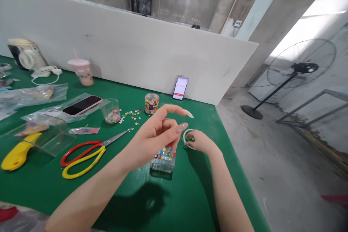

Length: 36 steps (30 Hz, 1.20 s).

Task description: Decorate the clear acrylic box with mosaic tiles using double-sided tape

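My left hand [159, 130] hovers above a small clear glass block [163, 160] studded with coloured mosaic tiles. Its index finger is stretched out, while the thumb and other fingers curl together in a pinch; what they hold, if anything, is too small to see. To the right, my right hand [199, 141] rests on the green table [190, 195], fingers closed round a small white ring-shaped thing [187, 136], perhaps a roll of tape. Loose mosaic tiles [133, 114] lie scattered behind the block.
A mosaic-covered cup [151, 103], a clear cup of tiles [111, 111], red-and-yellow scissors [87, 152], a yellow tool [17, 154], a phone on plastic bags [81, 104], a pink drink cup [81, 71] and a propped phone [180, 88] are here. The table edge runs at right; a floor fan [299, 69] stands beyond.
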{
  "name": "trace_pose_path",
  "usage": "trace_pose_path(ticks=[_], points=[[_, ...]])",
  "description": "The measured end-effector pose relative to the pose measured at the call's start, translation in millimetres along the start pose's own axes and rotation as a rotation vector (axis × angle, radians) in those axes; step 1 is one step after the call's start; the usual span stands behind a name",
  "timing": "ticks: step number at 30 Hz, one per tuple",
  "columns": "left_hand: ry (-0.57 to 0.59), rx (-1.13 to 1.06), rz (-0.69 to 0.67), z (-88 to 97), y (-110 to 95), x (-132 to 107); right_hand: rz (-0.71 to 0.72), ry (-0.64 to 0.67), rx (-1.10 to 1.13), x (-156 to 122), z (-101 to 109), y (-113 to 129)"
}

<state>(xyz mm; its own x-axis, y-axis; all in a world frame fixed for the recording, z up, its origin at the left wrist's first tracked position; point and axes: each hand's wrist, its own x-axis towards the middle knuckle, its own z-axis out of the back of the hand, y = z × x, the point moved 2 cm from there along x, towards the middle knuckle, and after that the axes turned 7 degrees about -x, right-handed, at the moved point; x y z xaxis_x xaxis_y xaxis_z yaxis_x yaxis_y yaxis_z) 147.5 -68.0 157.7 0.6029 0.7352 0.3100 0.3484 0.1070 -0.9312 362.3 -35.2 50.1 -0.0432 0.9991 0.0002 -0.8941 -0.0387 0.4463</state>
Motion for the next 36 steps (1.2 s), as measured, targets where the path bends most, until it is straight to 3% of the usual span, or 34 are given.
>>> trace_pose_path(ticks=[3,6,8,10,17,22,26,28,31,33,36], points=[[-0.010,-0.005,-0.013,-2.3,0.2,-3.3,0.070,-0.120,0.108,-22.8,25.0,28.7],[-0.068,0.026,-0.038,-5.8,3.4,-6.0,0.315,-0.271,0.608,-52.4,46.6,71.1],[-0.092,0.008,-0.038,-8.8,6.3,-6.7,0.387,-0.322,0.719,-68.1,48.7,94.2],[-0.110,-0.060,-0.018,-11.9,9.0,-6.5,0.372,-0.375,0.796,-77.0,43.7,108.2],[-0.085,-0.391,0.088,-22.7,17.8,1.9,0.280,-0.488,1.024,-77.5,23.6,113.9],[-0.229,-0.353,0.073,-26.2,30.9,7.2,0.204,-0.478,1.246,-76.0,22.2,113.4],[-0.379,-0.078,-0.164,-17.3,21.3,0.0,0.158,-0.431,1.297,-75.3,28.6,110.8],[-0.289,0.252,-0.285,-13.6,8.0,-6.7,0.176,-0.383,1.301,-76.2,32.2,108.8],[-0.012,0.777,-0.380,-15.3,-7.1,-16.7,0.205,-0.329,1.298,-79.4,36.3,106.7],[0.069,0.981,-0.401,-19.0,-10.6,-21.0,0.207,-0.287,1.311,-81.4,38.1,106.6],[0.106,1.121,-0.421,-27.3,-9.5,-21.9,0.225,-0.204,1.341,-83.3,40.2,107.7]])
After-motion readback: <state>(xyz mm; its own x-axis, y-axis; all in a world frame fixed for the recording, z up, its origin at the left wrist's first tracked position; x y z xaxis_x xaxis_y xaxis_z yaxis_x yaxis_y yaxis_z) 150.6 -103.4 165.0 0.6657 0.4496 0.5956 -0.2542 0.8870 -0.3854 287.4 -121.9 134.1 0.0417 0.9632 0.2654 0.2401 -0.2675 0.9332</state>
